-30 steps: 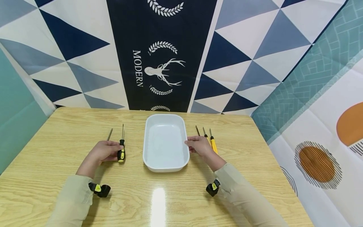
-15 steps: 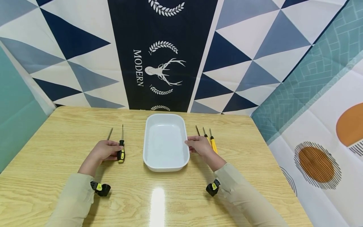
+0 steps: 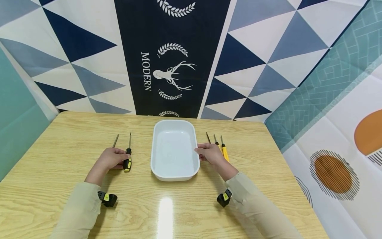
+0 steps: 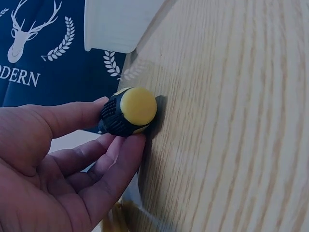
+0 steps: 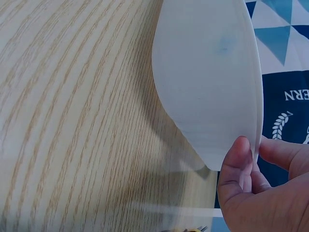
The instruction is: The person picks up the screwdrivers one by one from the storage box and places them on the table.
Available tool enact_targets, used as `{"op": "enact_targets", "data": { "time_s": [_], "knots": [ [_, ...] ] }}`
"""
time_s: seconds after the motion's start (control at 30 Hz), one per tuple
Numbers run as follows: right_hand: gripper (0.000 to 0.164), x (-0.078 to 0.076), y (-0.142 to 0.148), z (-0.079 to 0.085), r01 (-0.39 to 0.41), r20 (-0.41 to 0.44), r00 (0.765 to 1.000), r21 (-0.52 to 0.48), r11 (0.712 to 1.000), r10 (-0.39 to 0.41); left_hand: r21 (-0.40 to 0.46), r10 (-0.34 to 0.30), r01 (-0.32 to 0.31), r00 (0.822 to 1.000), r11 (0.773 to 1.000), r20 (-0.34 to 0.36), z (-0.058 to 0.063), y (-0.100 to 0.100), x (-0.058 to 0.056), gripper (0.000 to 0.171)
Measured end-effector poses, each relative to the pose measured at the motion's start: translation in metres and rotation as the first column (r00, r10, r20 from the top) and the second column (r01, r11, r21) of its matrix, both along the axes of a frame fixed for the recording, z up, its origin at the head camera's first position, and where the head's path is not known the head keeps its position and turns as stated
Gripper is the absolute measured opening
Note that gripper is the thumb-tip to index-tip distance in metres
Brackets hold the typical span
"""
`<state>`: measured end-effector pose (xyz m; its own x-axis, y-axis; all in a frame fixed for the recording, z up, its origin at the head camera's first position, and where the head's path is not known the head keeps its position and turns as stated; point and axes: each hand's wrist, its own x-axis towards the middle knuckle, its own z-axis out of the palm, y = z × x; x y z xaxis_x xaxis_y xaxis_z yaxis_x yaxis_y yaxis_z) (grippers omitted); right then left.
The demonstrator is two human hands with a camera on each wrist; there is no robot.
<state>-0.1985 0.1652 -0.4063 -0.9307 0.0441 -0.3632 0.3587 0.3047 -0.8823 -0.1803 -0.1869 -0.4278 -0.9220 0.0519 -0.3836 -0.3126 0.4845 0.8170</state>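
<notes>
A black-and-yellow screwdriver (image 3: 127, 163) points away from me, left of the white plastic tray (image 3: 174, 177). My left hand (image 3: 109, 159) pinches its handle between thumb and fingers; the left wrist view shows the handle's round yellow end (image 4: 138, 106) close to the tabletop. Beyond that hand, the shaft of a second screwdriver (image 3: 115, 140) sticks out, its handle hidden. On the tray's right side, my right hand (image 3: 210, 154) grips the rim, with thumb and fingers on either side of the wall (image 5: 207, 82) in the right wrist view. Inside, the tray holds nothing.
Right of the tray lie several screwdrivers, one with a yellow handle (image 3: 225, 153) in plain sight; the right hand partly covers the others. The wooden table (image 3: 134, 212) ends at a patterned cloth backdrop (image 3: 176, 66) just behind the tray.
The left hand and its screwdriver have shifted very slightly, the tip a little toward me and to the right. The tray and right hand stay in place.
</notes>
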Motion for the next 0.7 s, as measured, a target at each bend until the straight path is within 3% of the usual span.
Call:
{"op": "enact_targets", "data": {
  "time_s": [0.4,0.7],
  "knots": [
    [0.028,0.0015,-0.0007,0.0024,0.001,0.005,1.0,-0.015,1.0,-0.001,-0.056,0.007,-0.008,1.0,0.998,-0.018,-0.0035,-0.0006,-0.0021,0.044],
    [0.028,0.0006,-0.0009,0.002,0.001,0.007,1.0,-0.005,1.0,-0.001,-0.175,-0.003,-0.003,0.999,0.985,-0.036,0.001,0.0017,-0.0014,0.037]
  ]
}}
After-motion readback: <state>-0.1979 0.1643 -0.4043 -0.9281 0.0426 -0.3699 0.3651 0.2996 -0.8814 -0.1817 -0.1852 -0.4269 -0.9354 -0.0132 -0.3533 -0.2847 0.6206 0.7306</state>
